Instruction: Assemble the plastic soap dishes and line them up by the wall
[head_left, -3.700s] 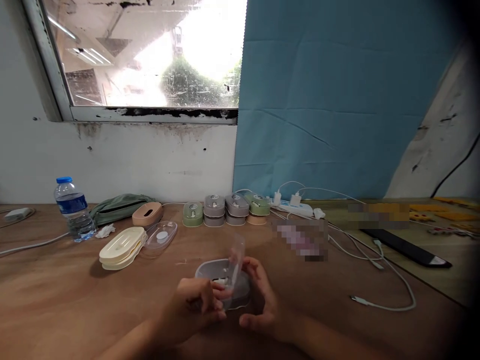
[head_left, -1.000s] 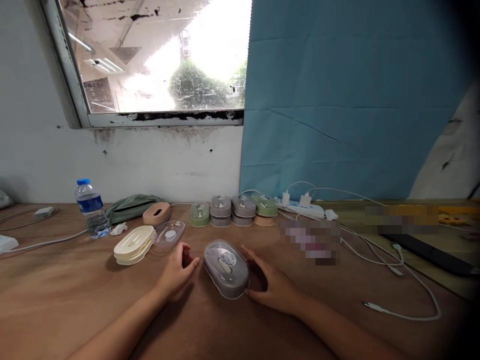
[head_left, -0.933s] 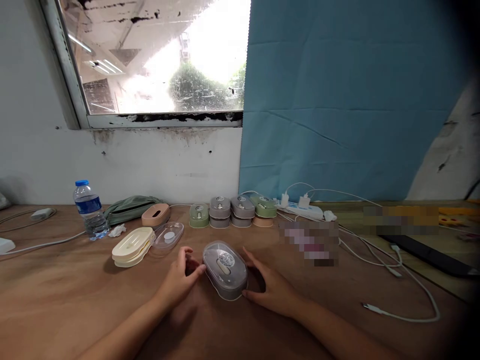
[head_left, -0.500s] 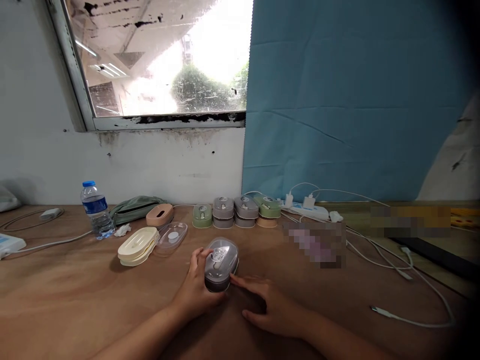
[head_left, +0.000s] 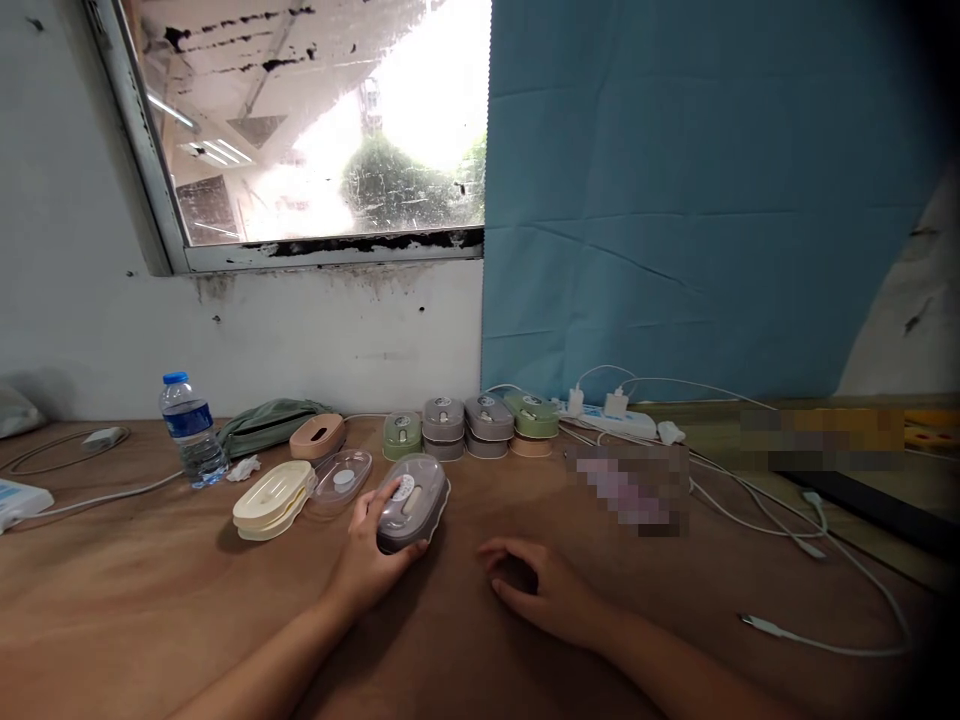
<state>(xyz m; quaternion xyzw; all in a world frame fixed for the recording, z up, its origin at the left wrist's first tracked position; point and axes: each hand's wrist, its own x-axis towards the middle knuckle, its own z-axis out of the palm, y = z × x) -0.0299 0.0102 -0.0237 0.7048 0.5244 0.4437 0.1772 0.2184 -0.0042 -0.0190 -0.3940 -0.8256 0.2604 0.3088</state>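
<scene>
A grey lidded box (head_left: 424, 500) with rounded corners and a clear top is tilted in the grip of my left hand (head_left: 375, 540). My left thumb presses its near side, and the fingers lie over its left edge by a round white label. Apart from the box, to its right, my right hand (head_left: 536, 590) rests low over the table with curved fingers, thumb and forefinger apart and nothing between them. Beyond the box stand similar boxes: a single green one (head_left: 403, 436), two grey stacks (head_left: 443, 428) and a green box on an orange one (head_left: 532, 416).
Left of the box lie a clear lid (head_left: 343, 478), stacked cream trays (head_left: 274, 500) and a pink-orange cover (head_left: 317, 436). A water bottle (head_left: 193, 432) and green pouch (head_left: 270, 424) stand behind. White cables (head_left: 840, 560) and a power strip (head_left: 609, 419) occupy the right.
My left hand has moved the grey box leftward and slightly away, turning and tilting it. My right hand has come off the box's right side.
</scene>
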